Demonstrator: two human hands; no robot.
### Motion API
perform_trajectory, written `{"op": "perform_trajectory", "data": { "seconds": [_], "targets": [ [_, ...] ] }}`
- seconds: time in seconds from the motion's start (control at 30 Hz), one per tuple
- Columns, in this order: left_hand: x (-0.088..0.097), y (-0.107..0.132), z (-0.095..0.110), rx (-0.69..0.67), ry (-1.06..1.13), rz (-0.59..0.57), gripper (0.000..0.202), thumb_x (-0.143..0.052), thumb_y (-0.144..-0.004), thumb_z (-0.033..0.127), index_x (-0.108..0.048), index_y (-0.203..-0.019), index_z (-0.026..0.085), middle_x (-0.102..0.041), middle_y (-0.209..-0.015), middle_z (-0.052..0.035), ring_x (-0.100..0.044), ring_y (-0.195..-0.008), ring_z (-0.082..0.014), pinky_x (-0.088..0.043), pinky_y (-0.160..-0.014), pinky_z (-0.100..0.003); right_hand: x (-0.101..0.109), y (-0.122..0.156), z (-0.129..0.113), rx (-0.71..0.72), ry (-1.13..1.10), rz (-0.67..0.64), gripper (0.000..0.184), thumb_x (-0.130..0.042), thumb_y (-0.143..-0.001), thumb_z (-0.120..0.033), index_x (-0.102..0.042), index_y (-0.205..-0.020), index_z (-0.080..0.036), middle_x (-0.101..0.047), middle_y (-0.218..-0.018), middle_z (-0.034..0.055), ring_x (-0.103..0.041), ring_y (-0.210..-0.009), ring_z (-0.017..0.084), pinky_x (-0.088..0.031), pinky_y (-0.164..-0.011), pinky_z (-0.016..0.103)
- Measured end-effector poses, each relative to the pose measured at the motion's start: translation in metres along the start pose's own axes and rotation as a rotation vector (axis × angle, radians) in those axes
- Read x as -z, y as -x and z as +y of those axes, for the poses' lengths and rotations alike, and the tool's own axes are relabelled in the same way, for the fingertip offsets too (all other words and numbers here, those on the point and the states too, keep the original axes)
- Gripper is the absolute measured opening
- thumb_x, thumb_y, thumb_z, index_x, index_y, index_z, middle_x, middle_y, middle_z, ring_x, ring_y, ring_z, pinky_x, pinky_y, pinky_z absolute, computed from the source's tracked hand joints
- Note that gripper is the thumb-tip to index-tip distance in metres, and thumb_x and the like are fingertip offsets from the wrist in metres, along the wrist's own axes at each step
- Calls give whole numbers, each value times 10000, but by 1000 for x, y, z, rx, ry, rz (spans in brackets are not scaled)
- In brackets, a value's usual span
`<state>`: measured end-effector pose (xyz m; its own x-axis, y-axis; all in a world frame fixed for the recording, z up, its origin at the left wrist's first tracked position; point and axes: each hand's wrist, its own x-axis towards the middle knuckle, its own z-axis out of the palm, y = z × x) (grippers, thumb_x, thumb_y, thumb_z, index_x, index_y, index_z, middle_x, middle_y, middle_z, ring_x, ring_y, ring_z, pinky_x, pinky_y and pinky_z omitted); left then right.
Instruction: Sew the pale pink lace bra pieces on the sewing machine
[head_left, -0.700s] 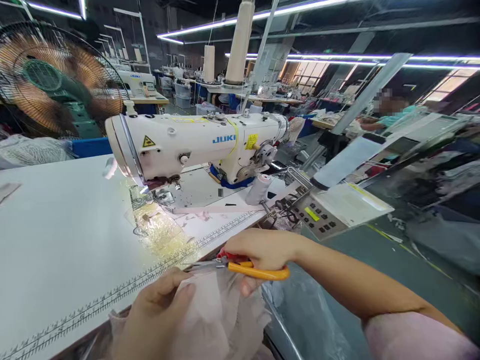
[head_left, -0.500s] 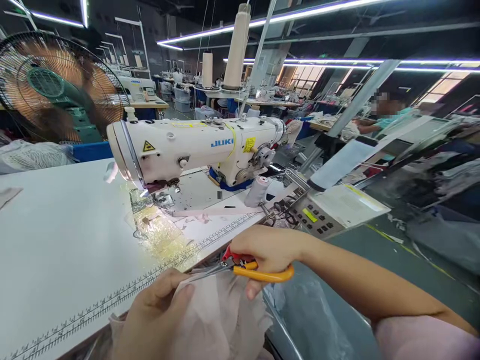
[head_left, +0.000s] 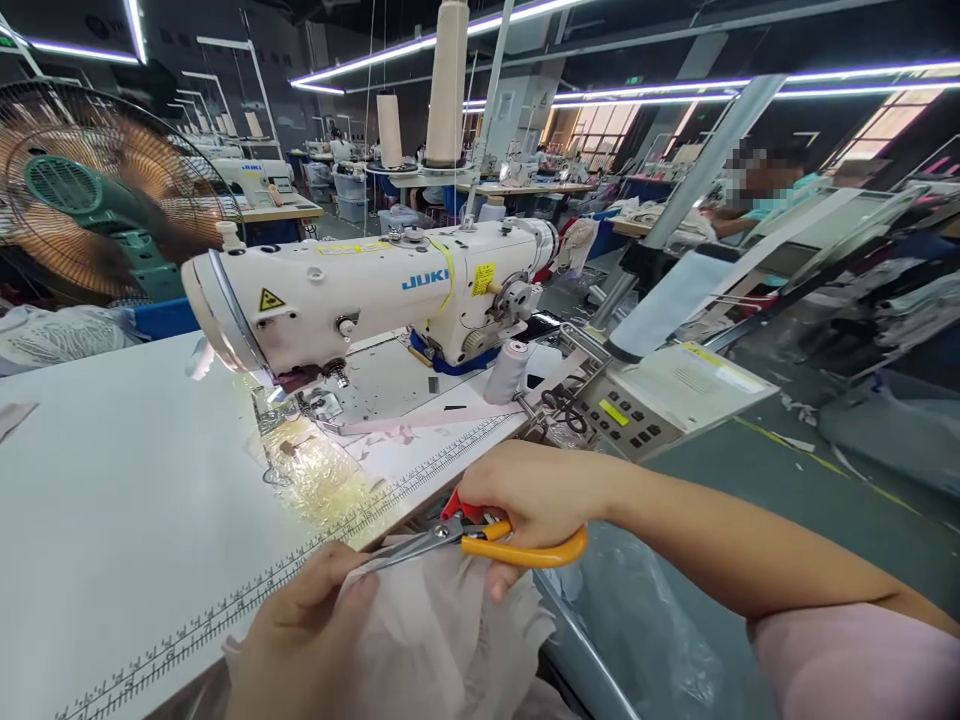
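My right hand (head_left: 517, 510) is closed round the scissors (head_left: 525, 548), which have orange handles and a red part near the pivot. Their metal blades point left along the upper edge of a thin, pale fabric (head_left: 427, 640). My left hand (head_left: 315, 620) pinches that fabric close to the blade tips. The cloth hangs down in folds in front of the table edge. Beyond my hands stands a white sewing machine (head_left: 367, 290), its needle area lit over a shiny yellowish taped patch (head_left: 322, 480) on the table.
A ruler strip (head_left: 247, 600) runs along the front edge of the white table (head_left: 112, 500). A thread cone (head_left: 507, 372) and a control box (head_left: 660, 400) are at the right. Clear plastic (head_left: 637, 610) hangs below. A large fan (head_left: 97, 190) stands back left; a person (head_left: 765, 190) sits far right.
The view has shifted slightly, so the machine appears further left. The scissors still lie at the fabric edge, with more of their blades and pivot showing. Both hands keep their hold.
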<state>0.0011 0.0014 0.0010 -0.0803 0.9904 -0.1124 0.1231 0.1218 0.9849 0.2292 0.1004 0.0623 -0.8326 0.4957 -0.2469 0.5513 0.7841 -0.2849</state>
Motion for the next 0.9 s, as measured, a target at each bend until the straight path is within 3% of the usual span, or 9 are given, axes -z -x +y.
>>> {"op": "perform_trajectory", "data": {
  "seconds": [0.23, 0.47, 0.67, 0.9],
  "targets": [
    [-1, -2, 4, 10, -33, 11, 340, -675, -696, 519, -621, -636, 189, -485, -703, -9, -459, -674, -142, -383, -576, -198, -8, -1, 10, 57, -45, 61, 476, -697, -712, -532, -402, -604, -174, -443, -575, -38, -308, -506, 85, -236, -493, 229],
    [-1, 0, 3, 50, -18, -28, 331, -662, -718, 510, -625, -646, 190, -490, -725, -13, -477, -704, -153, -406, -605, -204, -10, -1, 12, 21, -35, 11, 493, -705, -720, -486, -346, -588, -175, -379, -537, -48, -277, -494, 84, -238, -493, 232],
    [1, 1, 4, 49, -9, 3, 318, -685, -693, 507, -657, -692, 190, -560, -738, -26, -529, -729, -178, -422, -574, -210, -4, 1, 17, 6, -137, 44, 513, -653, -717, -617, -394, -657, -178, -472, -652, -22, -339, -547, 95, -272, -528, 227],
    [5, 0, -6, 136, 107, 105, 427, -745, -636, 537, -691, -901, 206, -666, -788, -25, -590, -789, -191, -475, -725, -247, 1, 1, 11, -31, -88, 30, 533, -652, -692, -674, -475, -707, -172, -529, -695, -1, -421, -595, 122, -285, -542, 229]
  ]
}}
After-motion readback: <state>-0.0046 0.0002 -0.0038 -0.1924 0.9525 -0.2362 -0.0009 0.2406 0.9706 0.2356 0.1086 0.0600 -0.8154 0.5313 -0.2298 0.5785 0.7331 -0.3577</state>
